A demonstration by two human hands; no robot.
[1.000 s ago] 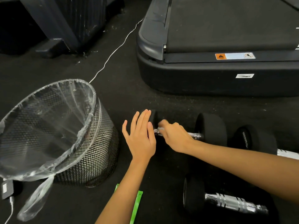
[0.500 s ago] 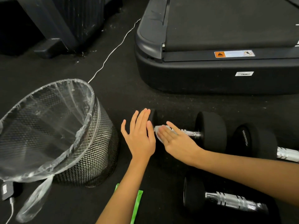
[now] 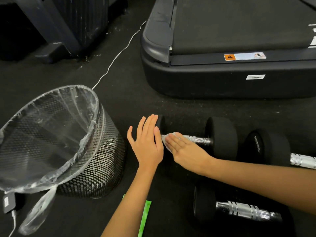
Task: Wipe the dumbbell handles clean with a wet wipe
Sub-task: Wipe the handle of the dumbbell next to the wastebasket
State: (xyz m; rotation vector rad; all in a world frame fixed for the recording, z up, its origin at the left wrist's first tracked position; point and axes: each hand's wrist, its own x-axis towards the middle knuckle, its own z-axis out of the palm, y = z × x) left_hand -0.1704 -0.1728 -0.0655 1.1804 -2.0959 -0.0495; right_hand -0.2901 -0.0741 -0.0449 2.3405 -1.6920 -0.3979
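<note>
Directly ahead of both hands, the dumbbell [image 3: 201, 139] under work lies crosswise, its chrome handle [image 3: 196, 139] running left to right between two black end weights. Left hand [image 3: 147, 144] is flat, fingers straight and together, set against the left end weight, steadying it by the look of it. Right hand [image 3: 183, 148] lies with straight fingers pressing a wet wipe [image 3: 168, 139] onto the left part of the handle; the fingers are not curled round the bar. The two hands are side by side and nearly touching. Right hand is the nearer to the bare stretch of handle, which extends away to its right toward the far end weight, so the next stroke likely runs rightward along that axis.

Second dumbbell [image 3: 239, 209] lies close in, below the right forearm, same crosswise lie. Third dumbbell [image 3: 273, 149] sits just right of the first, partly cut off by the frame edge. Both look not yet wiped; cannot confirm.

Floor [image 3: 128, 103] is dark, rubbery-looking and speckled. Mesh bin [image 3: 82, 161] with clear liner stands just left of the left hand. Green packet [image 3: 145, 216] lies by the left forearm. Treadmill base [image 3: 222, 82] stands beyond the dumbbells, and a white cable [image 3: 119, 53] trails off to its left.
</note>
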